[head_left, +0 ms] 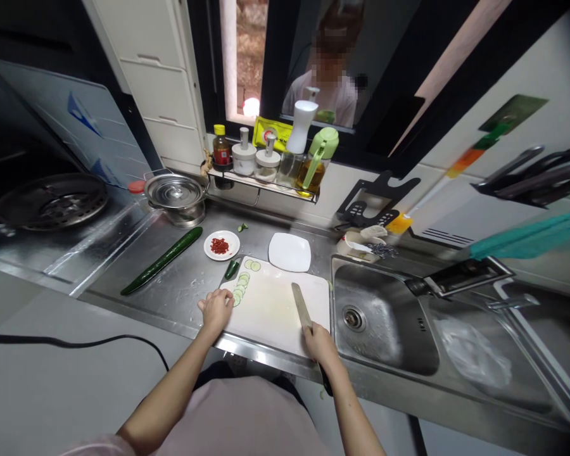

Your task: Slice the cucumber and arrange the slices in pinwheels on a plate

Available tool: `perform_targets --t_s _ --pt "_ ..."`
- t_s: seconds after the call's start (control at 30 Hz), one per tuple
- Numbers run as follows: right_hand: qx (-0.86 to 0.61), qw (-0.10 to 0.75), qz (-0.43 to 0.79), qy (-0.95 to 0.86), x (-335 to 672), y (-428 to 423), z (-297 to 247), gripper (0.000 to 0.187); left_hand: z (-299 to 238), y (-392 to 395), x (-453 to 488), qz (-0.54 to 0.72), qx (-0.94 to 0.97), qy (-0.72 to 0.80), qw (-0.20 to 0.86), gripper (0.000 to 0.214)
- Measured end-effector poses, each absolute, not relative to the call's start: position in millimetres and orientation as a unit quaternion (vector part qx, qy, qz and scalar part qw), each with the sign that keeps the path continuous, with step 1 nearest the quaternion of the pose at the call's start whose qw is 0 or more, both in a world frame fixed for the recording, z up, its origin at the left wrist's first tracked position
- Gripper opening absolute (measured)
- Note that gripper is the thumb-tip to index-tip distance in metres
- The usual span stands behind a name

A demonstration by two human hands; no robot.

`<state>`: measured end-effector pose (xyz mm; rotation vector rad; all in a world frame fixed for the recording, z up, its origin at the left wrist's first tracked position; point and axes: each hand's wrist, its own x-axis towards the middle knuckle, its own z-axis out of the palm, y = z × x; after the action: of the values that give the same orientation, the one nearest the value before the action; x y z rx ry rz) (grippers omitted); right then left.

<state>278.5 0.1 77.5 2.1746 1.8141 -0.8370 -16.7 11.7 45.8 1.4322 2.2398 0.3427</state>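
My right hand (320, 345) is wrapped round a kitchen knife (301, 305), its blade pointing away from me over the right part of the white cutting board (270, 316). At the board's left edge my left hand (217, 308) has its fingers curled together, the tips right beside the near end of a row of cucumber slices (240, 288). Whether a slice is between those fingers is hidden. Two more slices (252, 265) lie at the board's far left corner, next to dark green cucumber pieces (232, 269).
A whole cucumber (161, 261) lies on the steel counter at left. Beyond the board are a plate of red chopped bits (221, 254) and a white square plate (289, 234). A sink (384, 335) adjoins at right; a condiment rack (266, 183) hangs behind.
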Motion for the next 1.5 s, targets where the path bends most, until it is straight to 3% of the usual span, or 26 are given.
perform_targets --t_s 0.33,0.6,1.17,1.5 --pt "0.734 0.090 -0.287 0.609 277.7 0.4 77.2 0.037 51.6 42.8 21.7 0.192 0.566 0.776 0.200 0.030" --pt "0.740 0.079 -0.293 0.600 274.4 -2.4 84.4 0.038 46.8 116.7 38.1 0.107 0.622 0.764 0.135 0.048" --pt "0.752 0.054 -0.282 0.593 279.1 -6.9 78.6 0.036 41.0 137.8 33.4 0.044 0.691 0.720 0.048 0.037" --pt "0.750 0.059 -0.286 0.593 278.0 -6.2 82.5 0.037 46.9 130.7 33.7 0.069 0.687 0.720 0.076 0.032"
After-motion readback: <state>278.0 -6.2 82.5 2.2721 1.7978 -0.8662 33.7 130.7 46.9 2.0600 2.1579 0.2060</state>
